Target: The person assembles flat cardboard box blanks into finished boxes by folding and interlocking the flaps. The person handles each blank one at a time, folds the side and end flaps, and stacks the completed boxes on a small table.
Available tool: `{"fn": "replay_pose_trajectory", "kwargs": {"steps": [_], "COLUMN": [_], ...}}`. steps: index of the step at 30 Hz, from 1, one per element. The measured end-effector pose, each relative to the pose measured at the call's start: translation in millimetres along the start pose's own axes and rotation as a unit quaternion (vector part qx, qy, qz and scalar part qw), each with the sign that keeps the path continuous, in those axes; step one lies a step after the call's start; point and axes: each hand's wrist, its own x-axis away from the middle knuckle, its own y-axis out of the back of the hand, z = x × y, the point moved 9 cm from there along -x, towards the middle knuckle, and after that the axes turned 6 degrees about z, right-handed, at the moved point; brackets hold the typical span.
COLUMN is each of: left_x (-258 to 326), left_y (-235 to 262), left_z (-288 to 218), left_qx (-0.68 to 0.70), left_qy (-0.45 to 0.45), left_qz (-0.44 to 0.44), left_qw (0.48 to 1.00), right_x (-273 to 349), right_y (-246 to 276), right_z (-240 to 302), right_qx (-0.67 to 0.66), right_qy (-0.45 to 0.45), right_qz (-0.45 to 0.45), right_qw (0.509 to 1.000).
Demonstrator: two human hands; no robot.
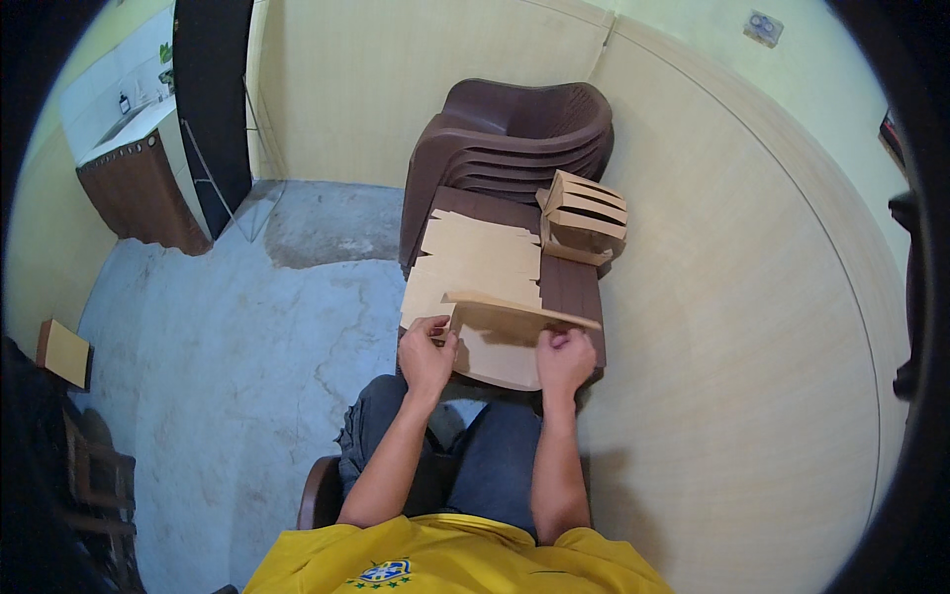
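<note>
A partly folded cardboard box (500, 368) lies at the near end of a small brown table (586, 297), one long panel raised along its far side. My left hand (427, 358) is closed on the box's left edge, fingers and thumb pinching the card. At the right end, my right hand (566, 364) is closed with its fingertips at the corner under the raised panel. Beyond the box lie flat cut cardboard blanks (480, 252) with notched edges. Several folded cardboard boxes (586, 210) sit stacked at the table's far right.
Stacked brown plastic chairs (515, 139) stand behind the table. A pale panelled wall (732, 297) runs close along the right. To the left is a bluish concrete floor (218, 346), with a curtained sink counter (143, 188) at the far left and a box (64, 353) at the left edge.
</note>
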Motion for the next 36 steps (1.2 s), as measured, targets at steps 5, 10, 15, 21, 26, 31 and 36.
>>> {"fn": "replay_pose_trajectory", "kwargs": {"steps": [5,10,15,21,26,31,36], "left_x": [-1,-3,1,3,9,5,4], "left_y": [0,-13,-9,-9,-10,-13,-14], "left_z": [-10,5,3,1,-15,-17,-10], "left_qx": [-0.092,0.004,0.021,0.027,0.0,-0.022,-0.015], "left_qy": [-0.052,-0.003,-0.013,-0.027,-0.091,-0.116,-0.107], "left_qz": [0.006,0.086,0.073,0.069,0.095,0.111,0.109], "left_qw": [0.994,0.996,0.997,0.997,0.991,0.987,0.988], "right_x": [-13,-39,-49,-49,-48,-19,-13], "right_y": [12,-52,-69,-59,-49,-36,-70], "right_z": [-39,-46,-51,-50,-16,45,58], "right_qx": [-0.13,-0.4,-0.412,-0.33,-0.162,0.144,0.105], "right_qy": [-0.02,0.003,-0.086,-0.116,0.025,0.261,0.301], "right_qz": [-0.122,0.105,0.107,0.042,0.078,0.048,0.17], "right_qw": [0.984,0.911,0.901,0.936,0.983,0.953,0.932]}}
